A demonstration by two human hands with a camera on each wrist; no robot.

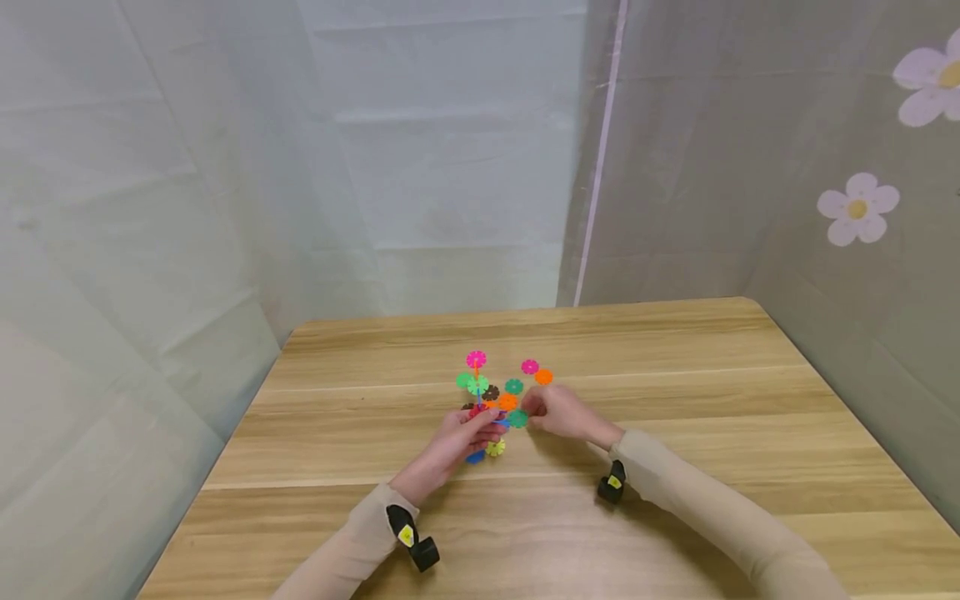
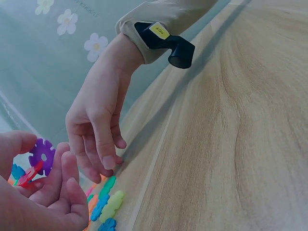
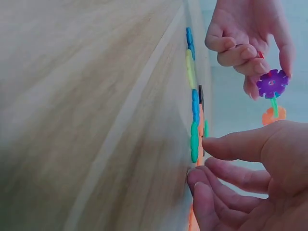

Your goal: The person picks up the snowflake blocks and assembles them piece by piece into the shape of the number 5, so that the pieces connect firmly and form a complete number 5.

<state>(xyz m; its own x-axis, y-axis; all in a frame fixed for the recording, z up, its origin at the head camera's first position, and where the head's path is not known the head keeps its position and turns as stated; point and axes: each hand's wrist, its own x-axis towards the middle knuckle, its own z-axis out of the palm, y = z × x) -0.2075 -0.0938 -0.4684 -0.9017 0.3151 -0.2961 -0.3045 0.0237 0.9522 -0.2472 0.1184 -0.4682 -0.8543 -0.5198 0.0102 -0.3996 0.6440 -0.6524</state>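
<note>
My left hand (image 1: 450, 440) pinches a joined piece of slotted plastic snowflake discs; its purple disc (image 3: 269, 87) shows by the thumb in the right wrist view. A pink disc (image 1: 476, 359) and a light green disc (image 1: 477, 385) stand above that hand in the head view. My right hand (image 1: 567, 412) is low at the table, fingers loosely bent and thumb apart from them, with nothing seen between. Nearest to its fingertips lies a dark green disc (image 3: 194, 143); whether they touch it I cannot tell.
Loose discs lie flat on the wooden table (image 1: 675, 467): orange (image 1: 543, 377), pink (image 1: 530, 367), yellow (image 1: 495, 448), blue (image 1: 475, 457) and several others. Pale curtains (image 1: 450, 167) hang behind and beside the table. Each wrist carries a black camera (image 1: 611, 485).
</note>
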